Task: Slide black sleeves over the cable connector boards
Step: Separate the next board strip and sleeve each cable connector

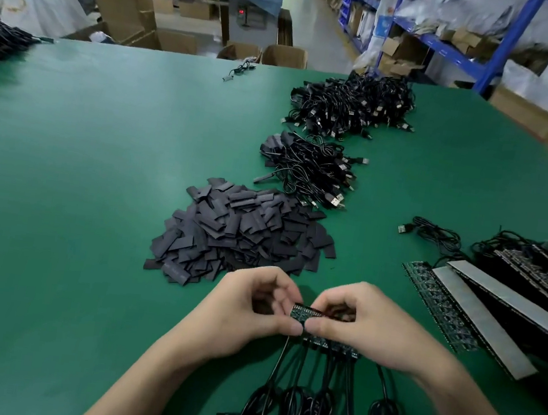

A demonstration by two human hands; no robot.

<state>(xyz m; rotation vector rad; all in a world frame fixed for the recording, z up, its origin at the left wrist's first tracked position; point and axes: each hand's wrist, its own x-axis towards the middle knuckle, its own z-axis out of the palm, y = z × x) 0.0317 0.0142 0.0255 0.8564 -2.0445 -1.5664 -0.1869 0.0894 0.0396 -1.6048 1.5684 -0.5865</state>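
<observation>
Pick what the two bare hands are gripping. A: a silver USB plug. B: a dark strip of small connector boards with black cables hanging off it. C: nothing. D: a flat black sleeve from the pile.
B: the left hand and right hand both pinch the strip of connector boards, its black cables trailing toward the person.

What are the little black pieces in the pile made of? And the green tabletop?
The black sleeves look like thin plastic or rubbery tubing pressed flat: matte, no shine, open ends. The green tabletop looks like a smooth rubber or vinyl mat, from its soft even sheen; hard to be sure.
</observation>
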